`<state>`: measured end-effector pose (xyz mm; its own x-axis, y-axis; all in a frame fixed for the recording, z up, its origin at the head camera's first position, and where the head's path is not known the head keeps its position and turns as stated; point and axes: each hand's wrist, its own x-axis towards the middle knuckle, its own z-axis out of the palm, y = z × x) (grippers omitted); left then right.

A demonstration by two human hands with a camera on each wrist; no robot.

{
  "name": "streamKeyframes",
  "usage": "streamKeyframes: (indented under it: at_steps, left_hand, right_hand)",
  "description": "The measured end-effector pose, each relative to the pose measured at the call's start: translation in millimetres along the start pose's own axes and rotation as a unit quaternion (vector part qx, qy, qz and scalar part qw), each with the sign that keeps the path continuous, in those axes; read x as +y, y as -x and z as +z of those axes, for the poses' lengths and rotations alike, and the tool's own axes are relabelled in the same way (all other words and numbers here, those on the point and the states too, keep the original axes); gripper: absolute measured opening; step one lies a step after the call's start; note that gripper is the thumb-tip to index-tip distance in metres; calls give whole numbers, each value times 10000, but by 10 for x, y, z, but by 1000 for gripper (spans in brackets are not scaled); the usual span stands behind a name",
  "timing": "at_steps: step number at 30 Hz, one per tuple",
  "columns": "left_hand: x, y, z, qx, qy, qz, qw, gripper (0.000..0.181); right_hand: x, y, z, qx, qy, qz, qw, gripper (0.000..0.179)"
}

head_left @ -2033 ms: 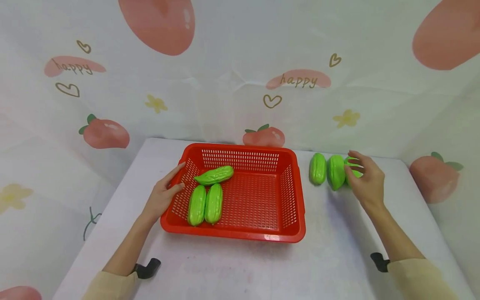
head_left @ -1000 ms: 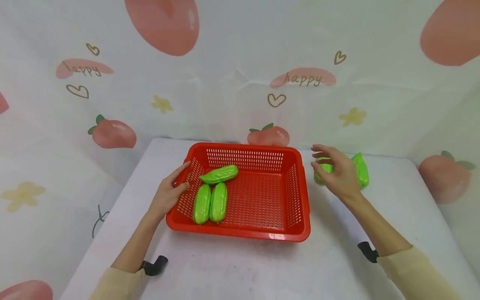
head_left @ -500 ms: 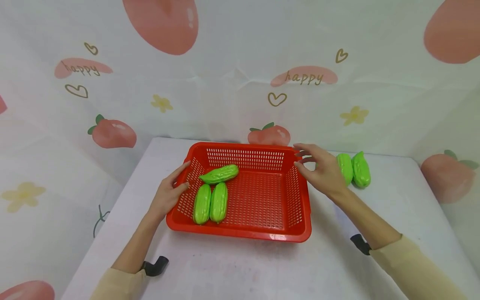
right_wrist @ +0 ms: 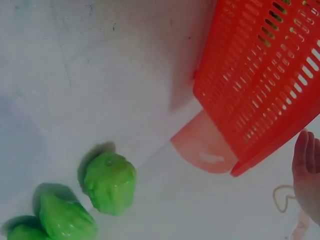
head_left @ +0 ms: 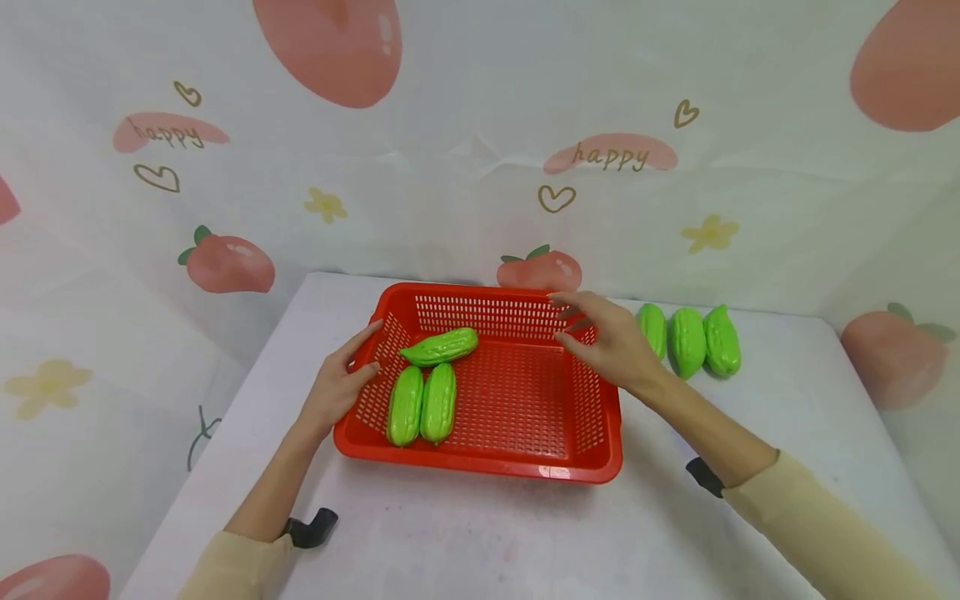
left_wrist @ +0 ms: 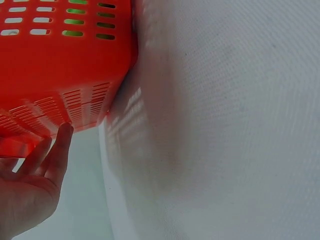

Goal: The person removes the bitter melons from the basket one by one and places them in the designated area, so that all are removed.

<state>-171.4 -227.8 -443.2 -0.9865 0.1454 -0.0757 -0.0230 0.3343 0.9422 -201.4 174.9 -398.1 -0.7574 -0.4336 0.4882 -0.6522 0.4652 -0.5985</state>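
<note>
A red plastic basket (head_left: 480, 467) with slotted walls stands on the white table, holding three glossy green bitter melons: one lies slantwise (head_left: 439, 347), and two sit side by side below it (head_left: 406, 407) (head_left: 438, 403). My left hand (head_left: 337, 386) holds the basket's left rim, thumb over the top and fingers along the outer wall, as the left wrist view shows. Over the basket's back right corner is my right hand (head_left: 611, 337), fingers spread and lightly bent with nothing between them. Three more bitter melons (head_left: 652, 331) (head_left: 687, 342) (head_left: 722, 340) stand in a row right of the basket.
A white cloth (head_left: 420, 200) printed with fruit, flowers and hearts hangs behind the table (head_left: 465, 542). Both wrists carry a black mount (head_left: 311, 530), and beige sleeves cover the forearms.
My right hand has travelled left from the rightmost bitter melon, past the row, to the basket's back right corner. The melons stay where they were, and my left hand stays on the rim.
</note>
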Motion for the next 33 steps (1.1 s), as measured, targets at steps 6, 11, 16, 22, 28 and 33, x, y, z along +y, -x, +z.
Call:
streamKeyframes:
  at_steps: [6, 11, 16, 22, 28, 33]
  left_hand:
    - [0, 2, 9, 38, -99, -2, 9999, 61]
    - [-1, 2, 11, 24, -83, -19, 10000, 61]
    - [-5, -1, 13, 23, -77, -11, 10000, 61]
    - [-2, 4, 17, 22, -123, -15, 9999, 61]
    - [-15, -3, 11, 10, -111, 9, 9999, 62]
    - [-33, -12, -2, 18, -178, -45, 9998, 62]
  right_hand:
    - [-94, -74, 35, -490, 191, 12, 9986, 49]
    - [-164, -164, 22, -545, 416, -233, 9974, 48]
    - [-210, -262, 7, -617, 435, -399, 9963, 49]
    - [-271, -407, 17, -876, 315, -502, 9944, 52]
    - [-314, -590, 70, -1171, 484, -329, 9914, 50]
    - [-303, -734, 140, -1337, 449, -255, 9897, 43]
